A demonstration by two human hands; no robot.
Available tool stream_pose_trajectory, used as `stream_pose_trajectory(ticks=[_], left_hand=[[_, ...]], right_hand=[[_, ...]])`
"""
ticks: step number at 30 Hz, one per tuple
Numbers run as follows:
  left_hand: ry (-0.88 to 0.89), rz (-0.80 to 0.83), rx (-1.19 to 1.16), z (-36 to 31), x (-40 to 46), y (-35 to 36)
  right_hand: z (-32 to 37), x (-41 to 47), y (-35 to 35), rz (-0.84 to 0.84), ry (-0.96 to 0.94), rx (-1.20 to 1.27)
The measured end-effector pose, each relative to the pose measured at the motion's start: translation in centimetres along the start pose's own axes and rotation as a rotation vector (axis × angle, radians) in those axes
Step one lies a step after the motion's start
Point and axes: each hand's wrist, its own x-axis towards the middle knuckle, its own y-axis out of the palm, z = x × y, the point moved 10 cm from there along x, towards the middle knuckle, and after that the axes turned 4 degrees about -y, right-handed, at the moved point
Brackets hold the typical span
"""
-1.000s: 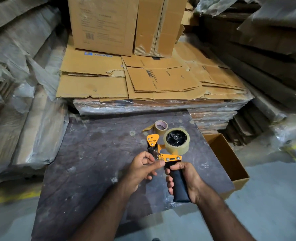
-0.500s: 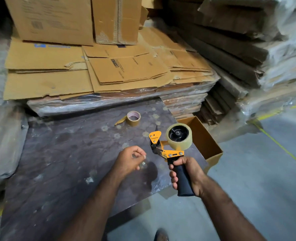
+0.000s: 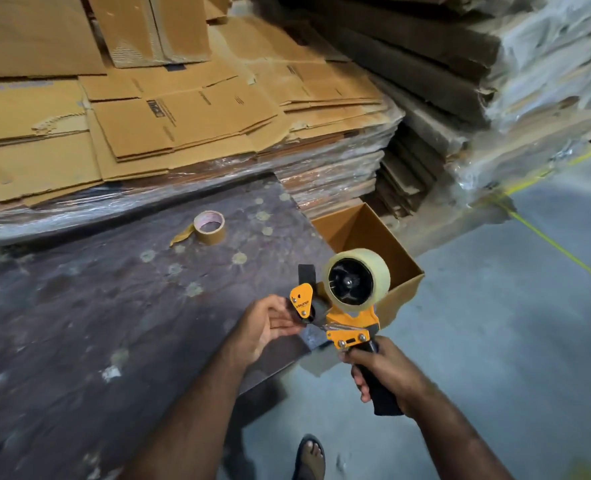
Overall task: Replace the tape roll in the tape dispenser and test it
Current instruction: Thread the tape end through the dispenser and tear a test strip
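Right hand [image 3: 387, 370] is wrapped tight around the black grip of the tape dispenser [image 3: 347, 325], holding it upright in the air just off the near right corner of the dark work surface [image 3: 89, 306]. On the dispenser's hub sits a clear tape roll [image 3: 356, 280], its open side turned toward the camera, with the orange frame below it and a small orange flap at the left end. Left hand [image 3: 264, 323] is at that left end, fingers curled and its fingertips touching the dark roller part beside the orange flap; whether it pinches a strip of tape there I cannot tell, the spot is too small and shadowed.

Farther off on the dark surface, to the left and well apart from the hands, a nearly spent brown tape roll [image 3: 210, 227] lies flat with a loose tail of tape trailing to its left. Behind the dispenser, on the right and off the edge of the surface, stands an open cardboard box [image 3: 363, 233], and the dispenser's roll overlaps its near wall in the view. Flattened cartons [image 3: 183, 116] are stacked on the far side, wrapped in plastic film lower down. Near the bottom edge a foot in a sandal [image 3: 309, 457] rests on the grey floor [image 3: 495, 341]
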Motion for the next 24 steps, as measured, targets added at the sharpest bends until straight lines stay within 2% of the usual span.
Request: stream_pose_trajectory(ticks=[5,8,13,18,22,24], left_hand=[[0.025,-0.132,0.109,0.6,5.4,2.7],[-0.042,-0.238,0.068,2.1,9.0,1.7],[-0.124,-0.293,0.099,4.7,14.1,-0.1],[0.059,-0.421,0.324,2.4,17.6,-1.9],[0.271,-0.331,0.566,-0.8,19.5,-0.8],[0.314,-0.316,0.643,-1.5,19.8,-0.5]], right_hand=[[-2.5,4.0,-4.7,-0.079,-0.037,-0.224],[-3.7,7.1,-6.4,-0.135,-0.068,-0.358],[-6.5,11.7,-7.3,-0.196,-0.108,-0.594],[-8.1,13.6,-6.9,-0.245,-0.138,-0.747],[-11.9,12.6,-7.4,-0.247,-0.087,-0.812],[-13.3,12.0,-7.5,-0.239,-0.081,-0.818]])
